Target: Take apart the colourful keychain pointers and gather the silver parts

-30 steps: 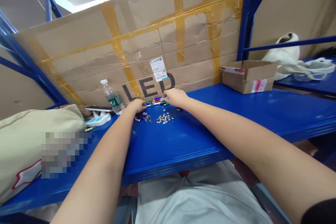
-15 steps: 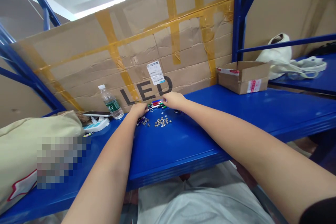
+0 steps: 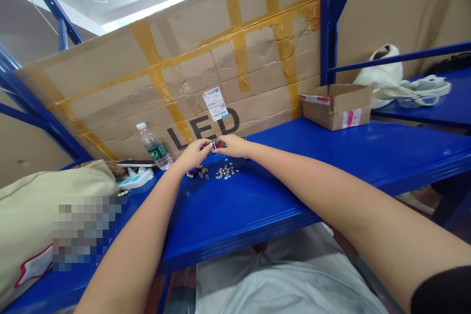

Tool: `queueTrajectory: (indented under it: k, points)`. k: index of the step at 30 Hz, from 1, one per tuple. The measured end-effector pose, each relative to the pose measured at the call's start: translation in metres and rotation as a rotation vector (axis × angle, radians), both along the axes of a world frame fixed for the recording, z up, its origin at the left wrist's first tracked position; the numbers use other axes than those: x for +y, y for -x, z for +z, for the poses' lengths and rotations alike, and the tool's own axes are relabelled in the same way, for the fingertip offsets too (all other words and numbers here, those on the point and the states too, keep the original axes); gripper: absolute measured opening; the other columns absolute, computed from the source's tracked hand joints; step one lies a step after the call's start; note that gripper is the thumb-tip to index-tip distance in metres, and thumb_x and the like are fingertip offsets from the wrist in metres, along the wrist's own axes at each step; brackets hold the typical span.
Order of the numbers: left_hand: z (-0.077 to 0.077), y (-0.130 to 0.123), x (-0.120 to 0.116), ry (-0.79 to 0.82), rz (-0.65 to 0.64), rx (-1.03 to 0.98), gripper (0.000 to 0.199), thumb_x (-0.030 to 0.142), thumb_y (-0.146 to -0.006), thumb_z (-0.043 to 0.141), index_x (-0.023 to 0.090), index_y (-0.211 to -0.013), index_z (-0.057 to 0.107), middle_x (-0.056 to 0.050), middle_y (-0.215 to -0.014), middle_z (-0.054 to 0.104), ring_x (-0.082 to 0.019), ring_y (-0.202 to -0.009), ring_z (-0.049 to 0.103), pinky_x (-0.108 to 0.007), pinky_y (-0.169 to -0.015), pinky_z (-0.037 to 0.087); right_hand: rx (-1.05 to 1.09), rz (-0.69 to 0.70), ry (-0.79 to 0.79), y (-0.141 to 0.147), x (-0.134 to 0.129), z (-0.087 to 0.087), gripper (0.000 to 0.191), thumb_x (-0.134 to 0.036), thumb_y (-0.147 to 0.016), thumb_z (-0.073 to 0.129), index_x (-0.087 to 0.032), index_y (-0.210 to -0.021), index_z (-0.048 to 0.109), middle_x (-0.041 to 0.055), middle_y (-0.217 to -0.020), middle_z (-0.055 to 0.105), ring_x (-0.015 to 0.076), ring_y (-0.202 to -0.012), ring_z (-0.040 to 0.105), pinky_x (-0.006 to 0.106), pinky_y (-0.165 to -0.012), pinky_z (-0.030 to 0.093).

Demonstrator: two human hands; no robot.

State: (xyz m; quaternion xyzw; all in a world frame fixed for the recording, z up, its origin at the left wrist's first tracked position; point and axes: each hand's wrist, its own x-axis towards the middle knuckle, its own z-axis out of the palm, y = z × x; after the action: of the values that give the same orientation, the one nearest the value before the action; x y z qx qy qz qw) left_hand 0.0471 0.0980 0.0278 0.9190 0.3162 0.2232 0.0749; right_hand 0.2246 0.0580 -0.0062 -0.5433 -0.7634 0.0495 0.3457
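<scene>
At the back of the blue table, my left hand (image 3: 194, 154) and my right hand (image 3: 231, 146) meet with bent fingertips. Between them is a small, shiny purple-and-silver tube (image 3: 213, 145), pinched from both sides; its ends are hidden by my fingers. Red and green bits of other small tubes show beside and behind my right fingers. Below my left hand lies a little bunch of dark purple tubes (image 3: 193, 172), with small metal clips (image 3: 203, 172) beside it. Several button cells (image 3: 225, 172), silver and round, are scattered just in front of my hands.
A water bottle (image 3: 154, 148) stands left against the cardboard wall (image 3: 121, 78). Near it are a phone (image 3: 136, 163) and a white power strip (image 3: 136, 178). A cream bag (image 3: 84, 181) covers the left end. An open carton (image 3: 336, 113) stands at the back right.
My hands have come together from apart. The left has lifted from beside the dark tubes and moved to the right; the right has shifted left off the coloured tubes. The view has turned slightly.
</scene>
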Motion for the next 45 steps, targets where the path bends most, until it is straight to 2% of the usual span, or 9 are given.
queueTrajectory:
  k: [4,10,15,22,29,32,37,41,45]
  points:
    - [0.001,0.002,-0.008,0.126,0.015,-0.047,0.033,0.038,-0.086,0.044,0.014,-0.097,0.064,-0.004,-0.081,0.066,-0.016,-0.068,0.057,-0.027,-0.061,0.043,0.044,0.090,0.081,0.004,-0.002,0.002,0.018,-0.022,-0.089,0.048,-0.013,-0.086,0.063,0.0057,-0.082,0.070,0.0115,-0.059,0.061,0.021,-0.055,0.041]
    - [-0.008,0.005,0.005,0.206,0.002,-0.076,0.037,0.037,-0.087,0.045,0.015,-0.116,0.053,-0.006,-0.093,0.065,-0.015,-0.071,0.061,-0.027,-0.064,0.045,0.068,-0.002,0.034,-0.002,0.000,0.003,0.015,-0.022,-0.088,0.050,-0.014,-0.083,0.061,0.0040,-0.071,0.066,0.0112,-0.059,0.058,0.020,-0.051,0.037]
    - [-0.010,0.004,0.002,0.124,-0.021,0.048,0.035,0.035,-0.089,0.040,0.018,-0.116,0.054,-0.006,-0.095,0.065,-0.016,-0.071,0.059,-0.028,-0.066,0.045,0.260,0.023,0.112,-0.001,-0.002,0.005,0.013,-0.022,-0.088,0.050,-0.014,-0.087,0.060,0.0051,-0.078,0.067,0.0089,-0.056,0.057,0.018,-0.049,0.041]
    - [-0.009,0.000,-0.006,-0.060,-0.039,0.151,0.031,0.035,-0.082,0.054,0.016,-0.105,0.060,-0.004,-0.086,0.064,-0.018,-0.075,0.057,-0.028,-0.068,0.043,0.347,0.026,0.119,0.001,-0.003,0.007,0.011,-0.023,-0.088,0.052,-0.015,-0.086,0.058,0.0057,-0.080,0.067,0.0096,-0.059,0.059,0.017,-0.045,0.044]
    - [-0.009,0.000,-0.009,-0.131,-0.122,0.163,0.040,0.024,-0.087,0.045,0.019,-0.127,0.048,-0.007,-0.107,0.066,-0.020,-0.091,0.062,-0.029,-0.078,0.046,0.312,0.072,0.293,0.003,-0.001,0.000,0.012,-0.022,-0.091,0.047,-0.015,-0.083,0.053,0.0085,-0.090,0.069,0.0105,-0.055,0.064,0.019,-0.041,0.047]
    - [-0.010,0.000,-0.007,-0.183,-0.155,0.190,0.037,0.023,-0.089,0.043,0.021,-0.126,0.049,-0.007,-0.119,0.063,-0.021,-0.102,0.061,-0.030,-0.084,0.046,0.427,0.082,0.364,0.005,-0.003,0.000,0.009,-0.021,-0.091,0.048,-0.015,-0.095,0.052,0.0082,-0.089,0.069,0.0109,-0.055,0.064,0.020,-0.044,0.050]
    - [-0.009,0.000,-0.003,-0.249,-0.087,0.195,0.028,0.026,-0.091,0.041,0.019,-0.113,0.058,-0.008,-0.111,0.066,-0.022,-0.101,0.061,-0.032,-0.086,0.046,0.627,0.111,0.434,0.003,-0.003,0.002,0.037,-0.023,-0.090,0.052,-0.015,-0.124,0.040,0.0062,-0.084,0.069,0.0123,-0.059,0.065,0.024,-0.054,0.055]
    - [-0.010,0.000,-0.001,-0.257,-0.057,0.158,0.028,0.026,-0.090,0.043,0.016,-0.111,0.059,-0.010,-0.109,0.066,-0.023,-0.099,0.061,-0.033,-0.085,0.046,0.527,0.152,0.382,0.000,0.000,-0.001,0.035,-0.027,-0.087,0.059,-0.014,-0.117,0.048,0.0083,-0.093,0.068,0.0101,-0.064,0.064,0.020,-0.056,0.054]
    - [-0.011,-0.001,-0.002,-0.169,-0.027,0.057,0.027,0.028,-0.091,0.041,0.016,-0.104,0.060,-0.008,-0.101,0.068,-0.021,-0.091,0.063,-0.032,-0.080,0.047,0.422,0.190,0.334,0.000,0.003,-0.004,0.016,-0.024,-0.092,0.049,-0.014,-0.104,0.054,0.0088,-0.100,0.067,0.0075,-0.061,0.061,0.017,-0.051,0.051]
